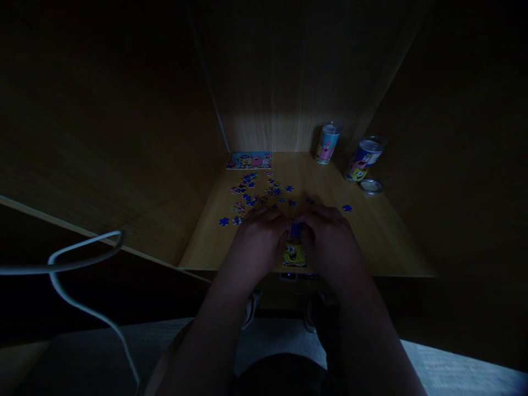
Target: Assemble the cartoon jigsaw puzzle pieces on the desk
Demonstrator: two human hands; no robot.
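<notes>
Forearms (pixel 218 308), 2, bare, lower ctr of frame. L hand (pixel 264 231) & R hand (pixel 325 231): ctr, fingers bent in at upper part of SpongeBob jigsaw (pixel 293 254); can't tell if gripping a pc. Jigsaw: part-assembled, yellow face w/ blue above, lower ctr, near front edge of wood-look counter (pixel 388 242). Loose jigsaw pcs (pixel 248 177), asst., mostly blue: ctr-left; 1 blue pc (pixel 347 208) apart, right of R hand. Picture card (pixel 258 160), cartoon: upper ctr-left. Pink/blue canister (pixel 325 146) & SpongeBob canister (pixel 365 159): upright, upper right. Round lid (pixel 371 187): flat, just beside latter. White cable (pixel 25 270): lower left.
</notes>
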